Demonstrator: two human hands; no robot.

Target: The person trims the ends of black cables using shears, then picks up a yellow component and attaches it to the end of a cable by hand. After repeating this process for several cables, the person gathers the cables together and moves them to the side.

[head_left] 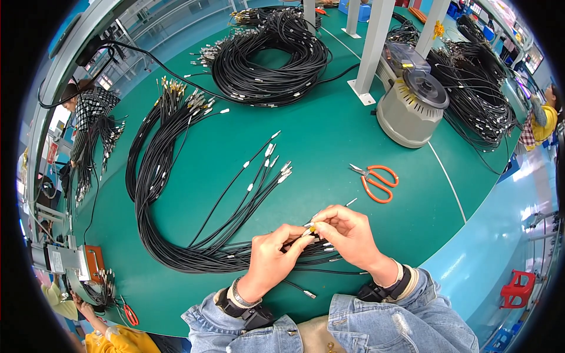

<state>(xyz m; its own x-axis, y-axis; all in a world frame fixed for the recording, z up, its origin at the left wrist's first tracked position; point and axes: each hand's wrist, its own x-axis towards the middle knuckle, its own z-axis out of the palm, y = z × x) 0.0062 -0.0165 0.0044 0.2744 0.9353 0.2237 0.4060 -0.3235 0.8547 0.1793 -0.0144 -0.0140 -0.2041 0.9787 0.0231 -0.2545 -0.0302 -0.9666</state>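
Note:
My left hand [273, 257] pinches the end of a black cable near its pale tip. Close against it, my right hand [348, 236] is closed on the same cable end, where a small yellow piece [313, 230] shows between the fingertips. Beneath both hands runs a long curved bundle of black cables [154, 232] with white labels, bending from the upper left toward me. Several loose cable ends [285, 174] with white sleeves fan out above the left hand. Orange-handled scissors [377, 180] lie with blades parted, beyond the right hand.
Large coiled cable bundles [268, 82] lie at the back, with more [479, 106] at the right. A grey round tape dispenser [412, 109] stands beside a metal post [373, 53]. Red-handled scissors [130, 313] rest at lower left. People work at both sides; a red stool [518, 288] stands on the floor.

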